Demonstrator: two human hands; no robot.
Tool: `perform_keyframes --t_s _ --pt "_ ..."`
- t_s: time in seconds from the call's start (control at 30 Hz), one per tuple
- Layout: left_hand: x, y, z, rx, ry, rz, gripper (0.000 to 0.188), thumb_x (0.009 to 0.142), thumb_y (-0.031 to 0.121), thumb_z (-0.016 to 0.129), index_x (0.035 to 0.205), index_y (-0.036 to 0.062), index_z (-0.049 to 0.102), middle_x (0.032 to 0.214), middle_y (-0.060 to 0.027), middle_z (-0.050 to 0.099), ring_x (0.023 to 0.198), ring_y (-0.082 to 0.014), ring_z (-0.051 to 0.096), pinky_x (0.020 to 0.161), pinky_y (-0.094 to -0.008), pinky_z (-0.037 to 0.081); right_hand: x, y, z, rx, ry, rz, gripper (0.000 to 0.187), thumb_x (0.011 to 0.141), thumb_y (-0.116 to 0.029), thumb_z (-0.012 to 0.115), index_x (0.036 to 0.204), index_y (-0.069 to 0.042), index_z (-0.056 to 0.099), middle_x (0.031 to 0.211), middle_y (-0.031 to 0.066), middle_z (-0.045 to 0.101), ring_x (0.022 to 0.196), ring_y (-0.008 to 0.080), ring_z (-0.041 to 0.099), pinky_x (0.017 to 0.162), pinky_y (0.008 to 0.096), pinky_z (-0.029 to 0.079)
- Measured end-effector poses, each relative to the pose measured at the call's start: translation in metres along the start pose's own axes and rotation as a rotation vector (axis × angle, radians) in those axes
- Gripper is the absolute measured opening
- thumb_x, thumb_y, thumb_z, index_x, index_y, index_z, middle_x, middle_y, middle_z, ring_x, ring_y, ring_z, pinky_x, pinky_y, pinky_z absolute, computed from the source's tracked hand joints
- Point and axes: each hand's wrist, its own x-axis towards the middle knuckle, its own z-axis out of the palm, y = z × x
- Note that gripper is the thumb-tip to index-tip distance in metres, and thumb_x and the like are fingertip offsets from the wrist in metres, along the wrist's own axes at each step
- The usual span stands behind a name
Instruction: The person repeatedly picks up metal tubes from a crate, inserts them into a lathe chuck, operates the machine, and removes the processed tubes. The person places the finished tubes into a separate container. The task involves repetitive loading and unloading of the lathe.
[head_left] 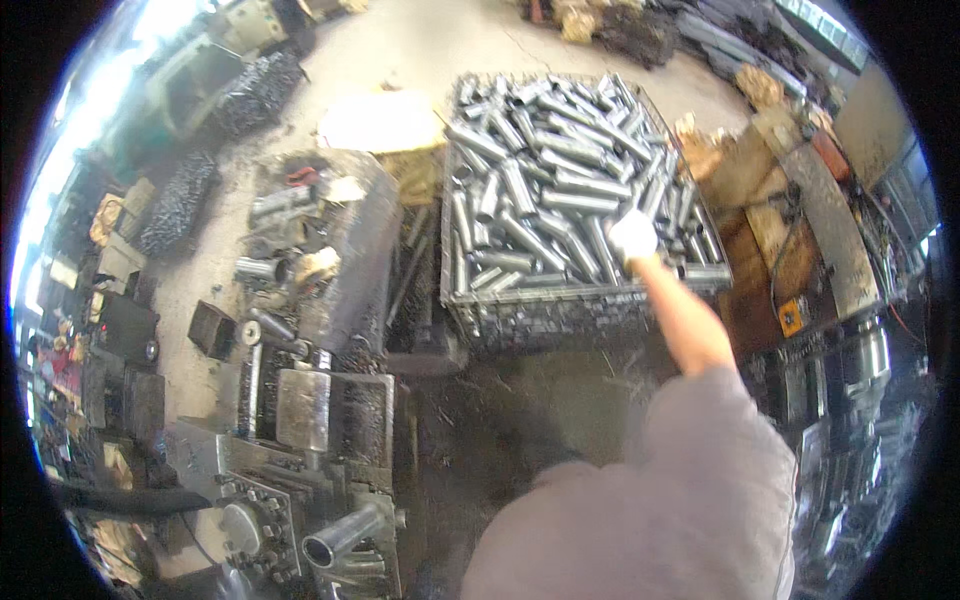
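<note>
My right hand (633, 237), in a white glove, is at the near right part of a large metal bin (560, 294). The bin is heaped with short shiny metal tubes (585, 202) lying in all directions. The glove touches or hovers just over the tubes beside it; I cannot tell which. Its fingers are hidden and blurred, so whether they hold a tube does not show. My bare forearm and grey sleeve (690, 440) stretch out from the lower right. My left hand is out of sight.
At the lower left stands a greasy machine with a bolted flange (245, 527) and a wide tube (345, 534) on it. A bench (345, 255) with loose metal parts is left of the bin. Brown boards (755, 255) and stacked metal pieces (850, 440) lie to the right.
</note>
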Motion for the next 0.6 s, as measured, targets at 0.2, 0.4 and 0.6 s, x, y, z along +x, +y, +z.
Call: perform_keyframes --t_s 0.2,0.4,0.6 --pt "-0.016 0.010 -0.035 -0.103 -0.050 0.028 0.054 0.107 0.044 0.060 0.146 0.0073 0.057 0.138 -0.0147 0.063 0.126 -0.0273 0.060 0.109 -0.0444 0.051 -0.273 -0.280 -0.101 0.697 -1.042 -1.141 0.095 0.085 -0.045 0.078 0.160 0.002 0.043 0.141 0.0304 0.064 0.120 0.0392 0.072 0.095 0.0430 0.064" --pt "-0.071 0.028 -0.096 -0.295 -0.185 0.026 0.053 0.107 0.045 0.059 0.146 0.0081 0.057 0.137 -0.0145 0.063 0.125 -0.0266 0.061 0.110 -0.0435 0.051 -0.409 -0.386 -0.105 0.399 -1.100 -1.173 0.078 0.071 -0.044 0.085 0.135 -0.004 0.064 0.107 0.0228 0.077 0.096 0.0394 0.077 0.083 0.0459 0.063" --pt "-0.077 0.012 -0.112 -0.483 -0.258 -0.183 0.055 0.110 0.045 0.056 0.152 0.0101 0.051 0.142 -0.0174 0.061 0.130 -0.0303 0.059 0.114 -0.0458 0.049 -0.472 -0.367 -0.119 0.606 -0.812 -1.835 0.057 0.077 -0.030 0.086 0.130 -0.014 0.070 0.124 0.0155 0.072 0.103 0.0380 0.075 0.083 0.0461 0.064"
